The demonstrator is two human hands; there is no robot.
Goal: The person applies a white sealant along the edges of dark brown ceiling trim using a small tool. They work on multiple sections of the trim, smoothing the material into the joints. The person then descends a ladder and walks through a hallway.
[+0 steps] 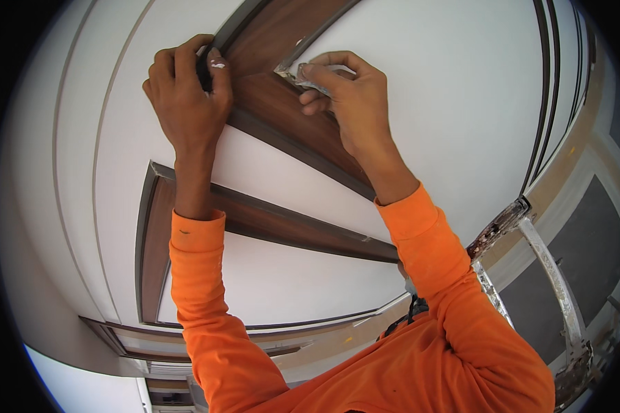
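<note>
Both my arms, in orange sleeves, reach up to a brown wood-look band with dark grey edges [289,103] on a white surface. My left hand [189,96] is closed at the band's outer corner, its fingers curled around something dark that I cannot make out. A white smear marks its thumb. My right hand [358,96] pinches a small, thin, grey-white piece [313,81] between thumb and fingers. That piece is at the band's inner corner, where whitish residue [282,71] shows. Whether it touches the surface I cannot tell.
A second brown band [296,229] with dark edges runs below my wrists. A paint-spattered metal ladder [554,275] stands at the right. Dark lines [544,89] cross the white surface at the upper right, and thin grooves [100,138] curve along the left.
</note>
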